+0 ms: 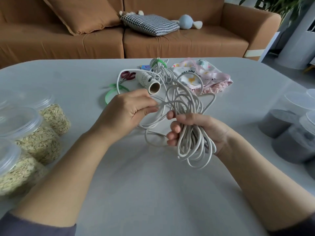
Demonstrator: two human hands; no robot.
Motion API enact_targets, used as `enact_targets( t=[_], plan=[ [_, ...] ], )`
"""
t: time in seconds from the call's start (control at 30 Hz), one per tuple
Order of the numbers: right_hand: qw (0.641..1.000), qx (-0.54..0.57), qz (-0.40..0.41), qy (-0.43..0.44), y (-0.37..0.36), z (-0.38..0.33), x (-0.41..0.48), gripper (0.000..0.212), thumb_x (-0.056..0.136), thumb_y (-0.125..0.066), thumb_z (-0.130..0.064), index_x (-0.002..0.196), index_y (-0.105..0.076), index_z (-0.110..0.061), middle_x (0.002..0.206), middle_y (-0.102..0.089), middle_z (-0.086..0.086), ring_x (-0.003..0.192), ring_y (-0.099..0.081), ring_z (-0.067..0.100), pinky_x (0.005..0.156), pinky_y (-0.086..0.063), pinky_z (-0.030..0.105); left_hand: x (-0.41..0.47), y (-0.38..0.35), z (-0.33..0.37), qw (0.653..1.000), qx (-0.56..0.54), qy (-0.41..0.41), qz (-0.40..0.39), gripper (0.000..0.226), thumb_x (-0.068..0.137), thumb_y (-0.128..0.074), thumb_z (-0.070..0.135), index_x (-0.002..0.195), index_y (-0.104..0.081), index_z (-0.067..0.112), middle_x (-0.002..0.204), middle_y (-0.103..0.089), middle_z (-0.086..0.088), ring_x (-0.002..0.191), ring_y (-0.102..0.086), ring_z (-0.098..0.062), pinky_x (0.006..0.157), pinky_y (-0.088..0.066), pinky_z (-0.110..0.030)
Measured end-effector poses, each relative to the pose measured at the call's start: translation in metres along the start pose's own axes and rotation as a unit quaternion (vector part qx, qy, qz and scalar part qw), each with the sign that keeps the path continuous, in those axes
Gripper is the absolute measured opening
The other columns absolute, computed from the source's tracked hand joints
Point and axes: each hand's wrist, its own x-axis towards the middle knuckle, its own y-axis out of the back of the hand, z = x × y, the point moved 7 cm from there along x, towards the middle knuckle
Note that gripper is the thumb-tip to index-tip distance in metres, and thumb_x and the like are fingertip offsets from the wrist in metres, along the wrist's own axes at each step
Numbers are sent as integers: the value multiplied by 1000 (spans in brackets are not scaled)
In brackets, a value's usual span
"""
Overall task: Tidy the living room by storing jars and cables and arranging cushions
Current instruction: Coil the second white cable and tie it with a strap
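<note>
Above the smooth grey table (153, 193), right hand (196, 132) clenches looped white cord (190, 143); left hand (126, 113) pinches one strand.

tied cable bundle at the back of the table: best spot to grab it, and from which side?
Grip the bundle at its far end, right at the green tie, where the strands are cinched into one narrow neck. Come from above: the near loops fan out flat and meet the loose cable, and a cloth pouch crowds the right side.
</note>
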Motion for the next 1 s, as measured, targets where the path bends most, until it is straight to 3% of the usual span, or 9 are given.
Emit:
enact_targets(
  t=[0.1,0.2,0.27,0.43,0.57,0.63,0.73,0.83,1.0],
  plan=[
    [1000,-3,-7,21,2,-4,1,27,66,-84,-18,87,-68,-12,55,-53,-2,49,-56,11,59,-55,29,-3,2,-6,1000,15,19,11,18,93,-63,19,90,-73,5,79,-57,1,68,-54,-18,62,-45,-32],
    [998,-44,-21,37,3,-7,3,36,74,-79,-26,75,-45,-15,46,-38,-9,39,-39,4,52,-46,22,-8,6,-16,997,26,63,43,16,95,-62,20,88,-70,8,74,-50,11,65,-47,-8,61,-40,-26],
    [994,-35,-10,102,6,-17,3,42,78,-76,-26,75,-34,-17,45,-36,-9,38,-36,4,53,-46,21,-12,5,-24,993,38,99,47,18,94,-60,27,87,-67,13,70,-51,14,62,-46,-6,59,-42,-27],
    [965,1,33,260,8,-40,-6,12,90,-52,-22,78,-51,-19,47,-37,-9,42,-37,4,60,-48,21,-12,-2,-27,983,37,177,30,20,84,-56,35,73,-63,20,59,-55,17,56,-55,-7,66,-49,-28],
    [958,-7,83,274,11,-37,-4,29,96,-41,-20,73,-59,-22,48,-35,-9,43,-36,5,61,-47,21,-11,-11,-23,972,120,193,-58,23,82,-53,35,62,-50,25,48,-44,12,57,-44,-26,76,-39,-30],
    [956,-17,100,276,12,-36,-3,28,96,-41,-20,74,-59,-23,48,-34,-9,43,-35,6,62,-47,21,-14,-13,-27,964,133,216,-84,26,89,-57,30,65,-55,20,51,-47,4,62,-45,-28,64,-33,-29],
    [946,-9,118,303,11,-43,-9,21,95,-44,-21,75,-51,-23,48,-31,-9,43,-31,5,61,-45,18,-12,-2,-27,963,146,224,-45,25,92,-57,37,77,-66,19,55,-49,3,60,-46,-25,52,-30,-29],
    [933,14,118,340,11,-56,-18,30,97,-39,-22,75,-59,-26,47,-32,-9,44,-32,4,62,-43,17,-10,10,-26,964,171,201,-2,24,90,-59,42,78,-68,24,57,-52,6,58,-45,-22,53,-33,-27],
    [940,-8,107,325,5,-53,-17,19,93,-43,-23,77,-52,-24,48,-32,-10,44,-33,4,63,-44,17,-17,2,-37,944,127,284,-108,18,83,-54,31,90,-69,35,54,-50,10,55,-45,-6,53,-33,-20]
  ],
)
